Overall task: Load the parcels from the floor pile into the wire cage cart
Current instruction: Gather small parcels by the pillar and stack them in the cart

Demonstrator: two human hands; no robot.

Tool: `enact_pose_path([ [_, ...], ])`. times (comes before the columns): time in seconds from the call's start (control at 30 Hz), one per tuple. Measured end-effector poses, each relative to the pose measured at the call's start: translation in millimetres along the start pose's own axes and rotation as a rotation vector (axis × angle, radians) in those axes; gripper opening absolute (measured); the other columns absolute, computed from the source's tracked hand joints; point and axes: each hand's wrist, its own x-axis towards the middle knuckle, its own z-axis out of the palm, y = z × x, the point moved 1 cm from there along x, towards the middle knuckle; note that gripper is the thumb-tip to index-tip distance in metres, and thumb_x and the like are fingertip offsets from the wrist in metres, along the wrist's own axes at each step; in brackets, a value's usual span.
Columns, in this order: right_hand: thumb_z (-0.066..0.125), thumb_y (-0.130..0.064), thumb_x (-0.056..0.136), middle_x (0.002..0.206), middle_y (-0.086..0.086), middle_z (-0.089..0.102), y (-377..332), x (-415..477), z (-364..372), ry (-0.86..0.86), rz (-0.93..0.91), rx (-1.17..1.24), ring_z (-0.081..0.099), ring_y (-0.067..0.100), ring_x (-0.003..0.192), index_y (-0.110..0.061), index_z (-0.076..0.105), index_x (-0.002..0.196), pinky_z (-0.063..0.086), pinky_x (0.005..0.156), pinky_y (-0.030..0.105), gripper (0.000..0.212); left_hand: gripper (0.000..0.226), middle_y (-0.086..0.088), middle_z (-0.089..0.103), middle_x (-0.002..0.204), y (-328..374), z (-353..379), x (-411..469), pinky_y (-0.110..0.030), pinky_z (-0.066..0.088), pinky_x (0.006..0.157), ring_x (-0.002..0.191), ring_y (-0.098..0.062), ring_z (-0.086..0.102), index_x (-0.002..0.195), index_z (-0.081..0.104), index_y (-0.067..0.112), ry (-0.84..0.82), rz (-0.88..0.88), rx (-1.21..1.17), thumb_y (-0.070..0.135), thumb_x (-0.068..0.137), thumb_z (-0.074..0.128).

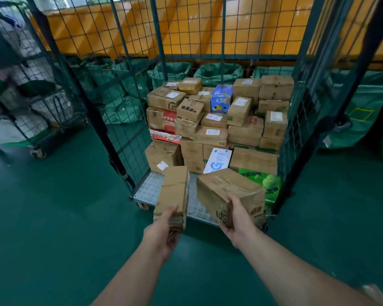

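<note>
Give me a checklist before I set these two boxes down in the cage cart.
1. Left hand grips the narrow box: ok.
2. Right hand grips the wider box at its near corner: ok.
3. Bare cart floor in front of the stack: ok, free at front left.
4. Open way into the wire cage cart: ok.
5. Stack steady: cannot tell; some upper boxes sit tilted.
6. Cart wheel braked: cannot tell.
</note>
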Motion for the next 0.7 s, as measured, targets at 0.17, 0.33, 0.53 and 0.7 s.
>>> enact_pose_path([
  [0.17,0.091,-0.06,0.053,0.119,0.002,0.071,-20.8,54.5,61.2,-0.023,-0.012,-0.012,0.068,0.023,0.108,-0.031,0.059,0.128,0.063,0.082,0.045,0.086,0.056,-0.012,0.078,0.099,46.2,17.7,67.0,-0.031,0.055,0.067,0.086,-0.026,0.069,0.111,0.069,0.011,-0.005,-0.018,0.017,0.045,0.071,0.09],
  [0.33,0.092,-0.058,0.05,0.116,0.006,0.072,-32.5,122.0,123.4,0.012,-0.014,0.031,0.069,0.026,0.107,-0.027,0.06,0.126,0.063,0.081,0.047,0.089,0.053,-0.013,0.077,0.102,102.8,43.4,153.9,-0.032,0.051,0.067,0.088,-0.026,0.068,0.111,0.07,0.01,-0.066,-0.016,0.044,0.043,0.074,0.087],
  [0.53,0.085,-0.058,0.07,0.109,0.01,0.076,-60.3,183.6,184.6,0.052,-0.031,0.08,0.073,0.025,0.093,-0.015,0.066,0.129,0.061,0.059,0.034,0.076,0.055,-0.014,0.076,0.108,174.4,81.3,256.7,-0.029,0.044,0.054,0.084,-0.025,0.063,0.112,0.068,0.011,-0.183,-0.089,0.13,0.049,0.076,0.085],
  [0.7,0.084,-0.062,0.065,0.111,0.004,0.077,-94.8,219.7,206.8,0.121,-0.095,0.159,0.073,0.023,0.101,-0.018,0.069,0.127,0.062,0.077,0.037,0.077,0.05,-0.011,0.071,0.094,215.3,135.9,308.6,-0.027,0.043,0.054,0.069,-0.019,0.059,0.111,0.066,0.01,-0.24,-0.119,0.204,0.045,0.079,0.084],
])
